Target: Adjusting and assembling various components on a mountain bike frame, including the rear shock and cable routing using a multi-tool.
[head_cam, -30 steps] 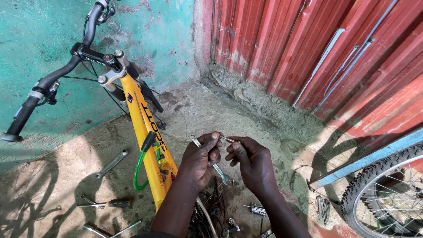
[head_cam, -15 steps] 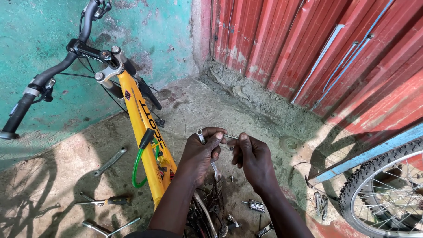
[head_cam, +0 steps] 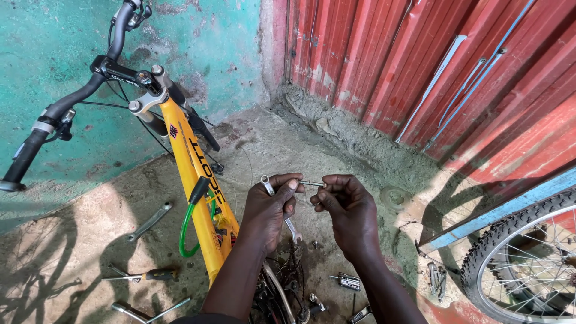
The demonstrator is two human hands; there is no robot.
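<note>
You see a yellow bike frame point(head_cam: 195, 174) with a green cable lock point(head_cam: 187, 231). The wall point(head_cam: 54, 54) is teal. The corrugated sheeting point(head_cam: 420, 66) is red.

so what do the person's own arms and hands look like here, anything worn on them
Both forearms are bare right down to the bottom edge of the picture: no sleeves show. The left hand and right hand wear no gloves, and no watch, bracelet or ring can be seen. Fingernails look short.
</note>
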